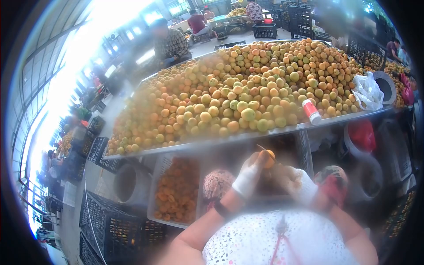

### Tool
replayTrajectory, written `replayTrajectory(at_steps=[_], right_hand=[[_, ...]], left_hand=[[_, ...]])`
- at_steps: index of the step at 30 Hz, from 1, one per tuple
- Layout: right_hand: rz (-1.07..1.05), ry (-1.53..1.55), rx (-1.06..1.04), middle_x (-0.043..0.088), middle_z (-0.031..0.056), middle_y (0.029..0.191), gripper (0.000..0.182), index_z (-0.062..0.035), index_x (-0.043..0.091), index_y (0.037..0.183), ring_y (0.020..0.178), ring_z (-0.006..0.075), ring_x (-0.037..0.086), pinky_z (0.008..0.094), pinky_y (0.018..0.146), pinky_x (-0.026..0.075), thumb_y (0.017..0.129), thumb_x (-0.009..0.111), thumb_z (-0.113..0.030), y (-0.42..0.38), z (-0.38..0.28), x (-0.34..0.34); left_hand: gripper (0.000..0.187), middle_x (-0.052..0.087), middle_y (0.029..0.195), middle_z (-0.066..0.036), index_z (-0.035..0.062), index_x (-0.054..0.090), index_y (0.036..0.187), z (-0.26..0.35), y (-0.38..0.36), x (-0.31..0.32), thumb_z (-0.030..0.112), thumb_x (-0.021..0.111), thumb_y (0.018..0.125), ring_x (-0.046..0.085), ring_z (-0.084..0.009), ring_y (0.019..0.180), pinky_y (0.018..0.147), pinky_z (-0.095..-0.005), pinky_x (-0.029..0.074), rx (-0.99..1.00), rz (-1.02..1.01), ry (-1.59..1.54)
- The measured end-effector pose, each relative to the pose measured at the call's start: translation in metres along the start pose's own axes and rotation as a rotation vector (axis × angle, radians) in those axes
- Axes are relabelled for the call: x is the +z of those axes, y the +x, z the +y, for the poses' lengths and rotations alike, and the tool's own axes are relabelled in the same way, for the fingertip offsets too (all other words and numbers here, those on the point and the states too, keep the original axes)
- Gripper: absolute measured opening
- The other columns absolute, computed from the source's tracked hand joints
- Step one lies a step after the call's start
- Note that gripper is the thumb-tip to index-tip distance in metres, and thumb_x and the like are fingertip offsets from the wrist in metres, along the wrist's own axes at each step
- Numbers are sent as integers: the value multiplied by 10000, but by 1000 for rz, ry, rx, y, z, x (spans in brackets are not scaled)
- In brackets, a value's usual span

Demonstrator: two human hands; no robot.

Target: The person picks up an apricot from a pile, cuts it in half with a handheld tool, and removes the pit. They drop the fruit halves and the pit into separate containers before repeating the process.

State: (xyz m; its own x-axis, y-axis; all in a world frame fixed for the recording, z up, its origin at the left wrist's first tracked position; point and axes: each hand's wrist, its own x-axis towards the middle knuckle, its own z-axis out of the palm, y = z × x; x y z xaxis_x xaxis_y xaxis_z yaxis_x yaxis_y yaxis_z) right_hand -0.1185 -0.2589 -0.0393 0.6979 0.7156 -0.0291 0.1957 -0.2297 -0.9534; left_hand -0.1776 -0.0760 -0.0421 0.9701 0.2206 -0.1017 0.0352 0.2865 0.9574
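Observation:
My left hand (250,173), in a white glove with bare fingertips, is closed around an orange apricot (268,159). A thin pale strip, like a narrow blade, sticks up beside the fruit at the fingertips. Just to the right is my right hand (295,180), also white-gloved, its fingers blurred and pointing toward the apricot; I cannot tell what they hold. Both hands are over my lap, below the front edge of a metal-rimmed table (207,142). A heap of whole apricots (248,115) covers that table.
A white crate of cut orange fruit (176,187) stands left of my knees. On the table's right side lie a red-and-white bottle (312,112) and a clear plastic bag (368,92). Black crates (110,227) are stacked at lower left. A person in a checked shirt (171,44) sits across the table.

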Motion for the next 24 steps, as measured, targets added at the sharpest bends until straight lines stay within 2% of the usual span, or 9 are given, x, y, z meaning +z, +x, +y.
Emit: replayTrajectory(at_steps=[8,13,17,19,21,23,24], right_hand=[[6,22,3,691,194,928,220,-26,647,1122,855,259,695,343,752,524,948,594,-150,0,-1,1],[0,-74,-41,694,179,914,220,-29,648,1123,853,229,695,341,743,524,953,590,-156,-1,-6,-1],[23,-35,-70,689,187,909,223,-35,646,1124,834,252,695,343,732,524,951,586,-163,6,14,6],[88,79,-266,672,217,875,201,-35,635,1092,808,310,695,367,688,520,944,582,-161,4,18,12],[51,-147,-196,651,231,825,167,-32,618,1045,776,346,686,392,642,506,941,579,-156,-3,-11,1],[84,-89,-205,636,231,783,156,-26,598,999,746,362,678,413,614,492,947,581,-173,-9,-20,0],[105,-90,-159,636,231,783,156,-26,598,999,746,362,678,413,614,492,947,581,-173,-8,-17,1]], left_hand=[[528,641,903,-67,18,605,1101,1,0,0,527,575,967,582,-129,714,658,-267,472,2,2,17],[524,642,924,-71,19,605,1104,1,0,0,524,574,968,589,-132,733,672,-264,476,13,-1,15],[501,645,939,-77,20,601,1112,-3,0,-4,502,554,985,601,-137,758,692,-270,489,-10,0,1],[431,655,966,-81,23,599,1134,-2,-1,-3,431,541,1009,621,-149,790,696,-283,500,86,33,36],[344,665,998,-83,26,599,1152,2,-6,1,339,535,1025,641,-167,842,739,-301,510,128,24,-18],[229,616,979,-39,34,602,1127,10,-11,5,229,524,1036,602,-109,867,751,-250,506,75,-73,-261],[279,635,1039,-66,19,579,1189,14,-12,2,241,534,1027,622,-153,920,813,-296,505,73,-91,-215]])
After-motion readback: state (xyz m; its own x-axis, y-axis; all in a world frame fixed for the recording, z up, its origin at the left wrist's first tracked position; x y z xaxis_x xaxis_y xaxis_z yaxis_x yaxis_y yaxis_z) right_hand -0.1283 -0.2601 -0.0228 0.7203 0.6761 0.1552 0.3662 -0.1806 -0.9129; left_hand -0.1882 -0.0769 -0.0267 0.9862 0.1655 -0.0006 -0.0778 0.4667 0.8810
